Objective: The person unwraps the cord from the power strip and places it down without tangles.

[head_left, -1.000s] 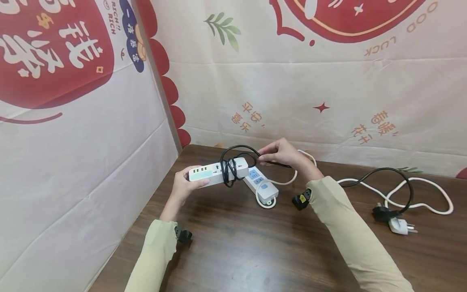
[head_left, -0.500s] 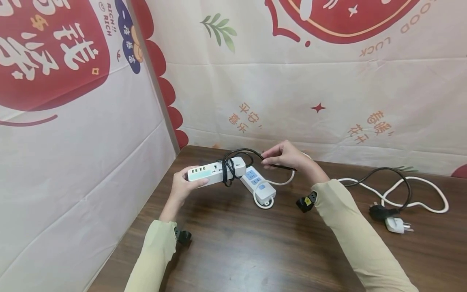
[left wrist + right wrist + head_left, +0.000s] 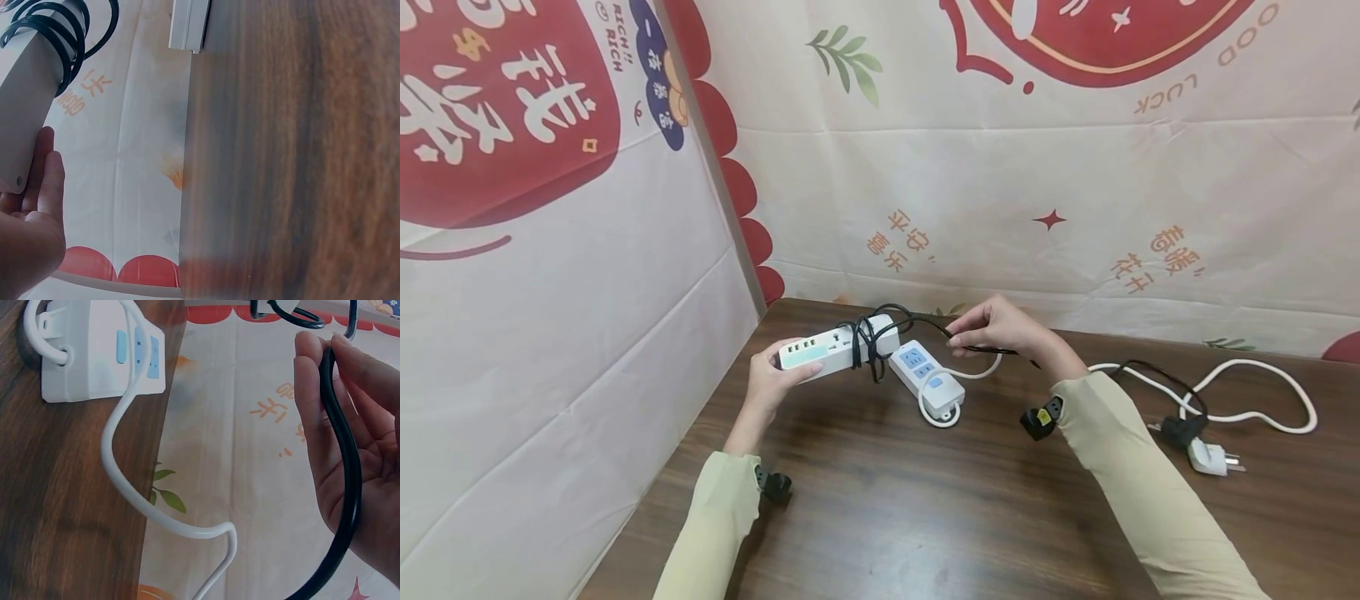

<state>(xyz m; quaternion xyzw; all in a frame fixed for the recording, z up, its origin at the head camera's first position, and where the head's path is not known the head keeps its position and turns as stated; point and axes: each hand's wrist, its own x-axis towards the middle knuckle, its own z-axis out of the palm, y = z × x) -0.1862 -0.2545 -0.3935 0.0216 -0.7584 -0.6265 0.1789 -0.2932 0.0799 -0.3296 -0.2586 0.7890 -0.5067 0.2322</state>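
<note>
My left hand (image 3: 769, 379) grips the left end of a white power strip (image 3: 820, 353) with USB ports and a pale green patch, held above the table. Several turns of black cord (image 3: 867, 342) wrap round the strip's right part; the left wrist view shows these black loops (image 3: 69, 44) too. Thumb and fingertips of my right hand (image 3: 1000, 327) pinch the black cord to the right of the strip. In the right wrist view that cord (image 3: 340, 437) runs down across the palm of the right hand (image 3: 369, 450). Below lies a second white power strip (image 3: 928, 382) with blue sockets.
The second strip's white cord (image 3: 1270, 364) trails along the brown table (image 3: 880, 508) to the right. A black plug (image 3: 1182, 429) and a white plug (image 3: 1210, 457) lie there close together. Printed cloth walls (image 3: 1037, 175) stand behind and at the left.
My right hand has moved rightward, drawing the black cord out from the strip. The black plug end has shifted slightly left. My left hand keeps its hold, with the strip tilted a little more.
</note>
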